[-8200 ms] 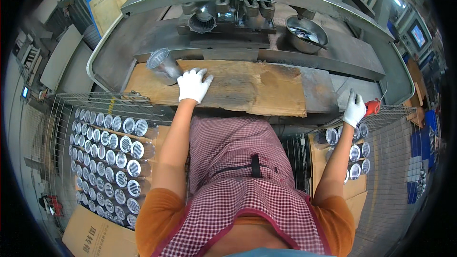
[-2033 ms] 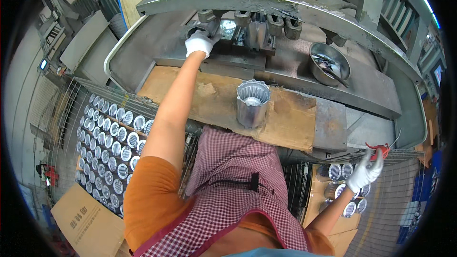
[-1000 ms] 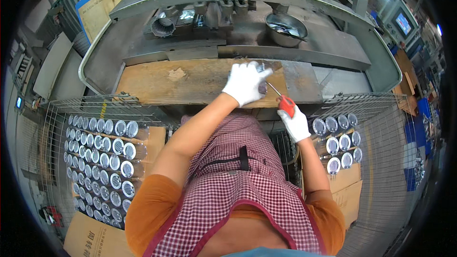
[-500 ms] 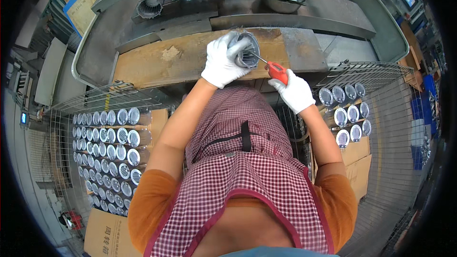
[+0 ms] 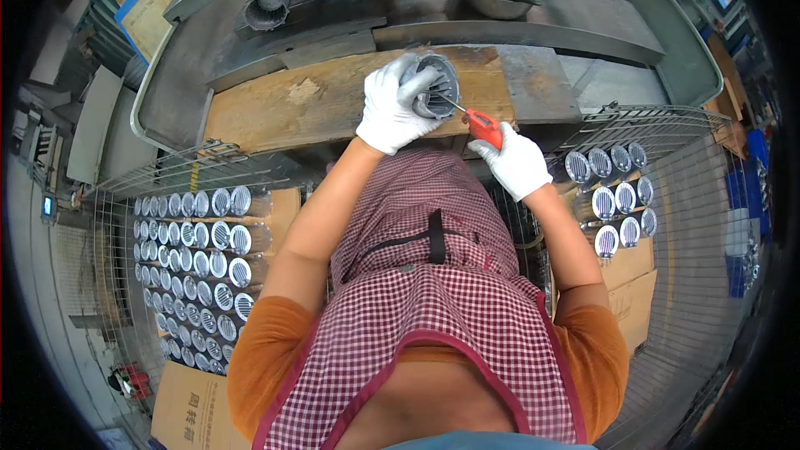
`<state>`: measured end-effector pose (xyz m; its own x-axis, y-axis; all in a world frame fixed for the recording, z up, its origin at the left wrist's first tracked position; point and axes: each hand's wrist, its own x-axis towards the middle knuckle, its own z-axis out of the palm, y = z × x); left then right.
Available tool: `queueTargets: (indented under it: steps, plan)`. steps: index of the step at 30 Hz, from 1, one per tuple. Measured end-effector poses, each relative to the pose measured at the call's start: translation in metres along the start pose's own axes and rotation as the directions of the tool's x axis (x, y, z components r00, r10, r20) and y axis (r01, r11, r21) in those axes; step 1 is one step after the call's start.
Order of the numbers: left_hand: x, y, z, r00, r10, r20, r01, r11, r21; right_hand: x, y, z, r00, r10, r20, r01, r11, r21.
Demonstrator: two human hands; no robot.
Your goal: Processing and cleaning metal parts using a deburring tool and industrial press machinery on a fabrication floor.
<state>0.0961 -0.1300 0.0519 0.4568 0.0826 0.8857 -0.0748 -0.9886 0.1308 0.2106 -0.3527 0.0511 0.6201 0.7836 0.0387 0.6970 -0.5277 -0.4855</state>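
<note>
Both of my hands wear white gloves. My left hand (image 5: 390,110) is closed round a grey metal cylinder with inner fins (image 5: 449,75), held tilted above the wooden block (image 5: 333,100) with its open end toward the right. In my right hand (image 5: 518,168) is a red-handled hand tool (image 5: 482,127) with a thin metal shaft, like a screwdriver. The shaft reaches into the cylinder's open end; its tip is hard to make out among the fins.
Wire cages flank me. Rows of finned metal cylinders (image 5: 240,239) lie in the left one, fewer cylinders (image 5: 607,240) in the right, with cardboard (image 5: 629,304). On the metal machine bed stand a metal bowl (image 5: 498,2) and another finned part (image 5: 267,12).
The whole view has shifted slightly. My hands keep almost the same pose, with the cylinder and the red-handled tool still held together.
</note>
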Motion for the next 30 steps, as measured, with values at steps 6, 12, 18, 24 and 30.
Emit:
queueTargets:
  steps: [6,12,18,24,30]
  plan:
    - [-0.011,-0.003,-0.002,1.0,-0.009,-0.002,0.009,1.0,0.029,-0.005,-0.008,-0.005,0.997,-0.032,0.066,0.026,0.996,0.091]
    - [-0.021,-0.011,-0.001,0.998,-0.037,-0.055,0.037,0.999,0.003,-0.001,-0.02,-0.005,0.99,-0.076,0.115,0.072,0.996,0.043]
    - [-0.019,-0.011,-0.003,0.998,-0.036,-0.044,0.036,0.999,0.014,0.007,-0.025,-0.02,0.995,-0.041,0.091,0.04,0.999,0.008]
    - [-0.018,-0.01,-0.005,0.988,-0.089,-0.127,0.087,0.996,-0.02,0.008,-0.025,-0.031,0.993,-0.09,0.076,0.091,0.996,-0.005]
    - [-0.012,-0.008,-0.003,0.988,-0.092,-0.121,0.09,0.996,-0.021,0.011,-0.02,-0.057,0.984,-0.106,0.145,0.118,0.99,-0.077]
